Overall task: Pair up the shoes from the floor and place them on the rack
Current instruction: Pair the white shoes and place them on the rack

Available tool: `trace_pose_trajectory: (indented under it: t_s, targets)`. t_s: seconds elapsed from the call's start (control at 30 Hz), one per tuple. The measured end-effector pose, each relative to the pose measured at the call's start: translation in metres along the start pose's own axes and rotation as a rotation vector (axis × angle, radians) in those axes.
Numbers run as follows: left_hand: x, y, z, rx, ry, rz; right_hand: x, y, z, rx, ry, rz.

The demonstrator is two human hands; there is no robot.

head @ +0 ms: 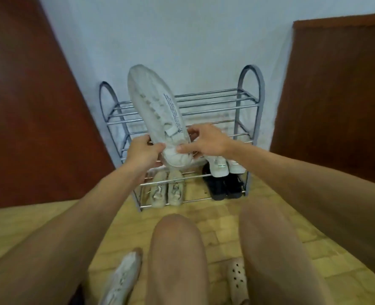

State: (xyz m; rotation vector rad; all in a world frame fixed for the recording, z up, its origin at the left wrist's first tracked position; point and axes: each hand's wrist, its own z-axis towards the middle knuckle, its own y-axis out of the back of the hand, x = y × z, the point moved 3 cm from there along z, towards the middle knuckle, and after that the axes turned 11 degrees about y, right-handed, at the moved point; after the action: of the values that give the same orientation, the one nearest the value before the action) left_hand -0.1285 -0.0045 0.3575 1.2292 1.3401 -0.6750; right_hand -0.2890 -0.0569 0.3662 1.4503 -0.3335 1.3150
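A white sneaker (pixel 153 106) is held up in front of the grey metal shoe rack (pixel 246 100), toe pointing up and away. My left hand (pixel 141 150) grips its heel from the left and my right hand (pixel 206 139) pinches the heel from the right. On the rack's bottom shelf stand a beige pair (pixel 166 190) at the left and a black pair (pixel 226 188) at the right. A white pair (pixel 224 166) sits on the shelf above the black one. On the floor near my knees lie a white sneaker (pixel 122 280) and a beige perforated clog (pixel 237 280).
The rack stands against a pale blue wall between two dark red-brown wooden panels (pixel 28 106) (pixel 340 95). The top two shelves of the rack hold no shoes. My bare knees (pixel 177 249) fill the lower middle, over a yellow tiled floor (pixel 215 208).
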Motion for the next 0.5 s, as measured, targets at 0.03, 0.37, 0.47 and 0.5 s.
trace_pose_trajectory:
  t_s: [0.03,0.37,0.47,0.5]
  targets:
    - [0.011,0.022,-0.001,-0.027,0.020,0.001,0.005,-0.021,0.011,0.063,-0.021,-0.003]
    - [0.157,0.183,-0.038,-0.177,0.240,-0.062,0.040,-0.235,0.047,0.511,-0.164,-0.043]
    - [0.208,0.203,-0.050,-0.279,0.303,-0.157,0.028,-0.291,0.037,0.528,-0.215,-0.014]
    - [0.227,0.205,-0.053,-0.290,0.324,-0.195,0.019,-0.309,0.032,0.539,-0.226,-0.013]
